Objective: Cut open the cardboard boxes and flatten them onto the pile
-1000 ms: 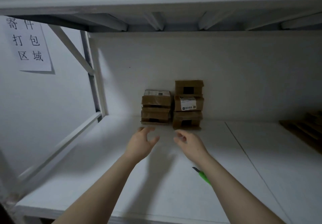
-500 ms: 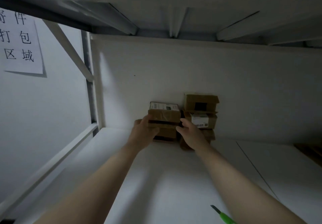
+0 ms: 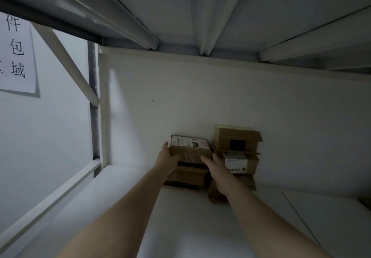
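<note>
A paper sign (image 3: pixel 18 56) hangs on the left wall. At the back of the white shelf (image 3: pixel 180 227), the left hand (image 3: pixel 167 161) grips the left end of the top box (image 3: pixel 189 150) of a low stack, thumb on its taped front. The box lies flat, long axis left to right, label up. The right hand (image 3: pixel 218 172) grips its right end, fingers tucked beside the taller stack (image 3: pixel 237 149) just right.

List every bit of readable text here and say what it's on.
"件", "包", "域": white paper sign at far left, partly cut off by the frame edge.
White label on the top left brown cardboard box: too blurred to read.
White barcode label on the middle right brown cardboard box: too blurred to read.
</note>
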